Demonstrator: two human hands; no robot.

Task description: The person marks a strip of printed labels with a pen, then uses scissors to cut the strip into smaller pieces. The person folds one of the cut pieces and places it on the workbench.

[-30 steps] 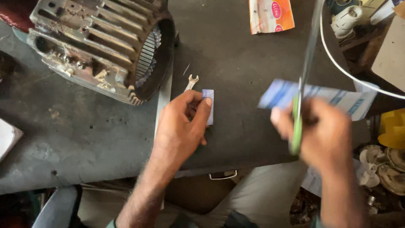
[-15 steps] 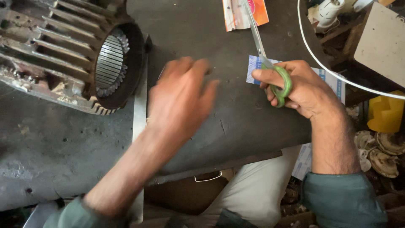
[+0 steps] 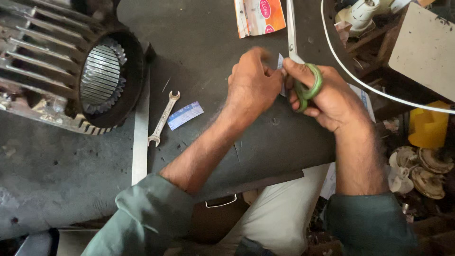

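Paper slip (image 3: pixel 280 64) mostly hidden between pinching left hand (image 3: pixel 251 85) and right hand (image 3: pixel 327 97), fingers closed through green scissors (image 3: pixel 303 76).

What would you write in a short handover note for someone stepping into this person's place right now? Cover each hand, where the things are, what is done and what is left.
Right hand: holds the green-handled scissors, blades pointing away.
Left hand: pinches the blue-and-white paper strip at the scissors.
On the dark table: one cut paper piece beside a small spanner; the motor housing sits far left.
Done: one piece lies cut.
Left: the held strip looks uncut; blur hides the details.
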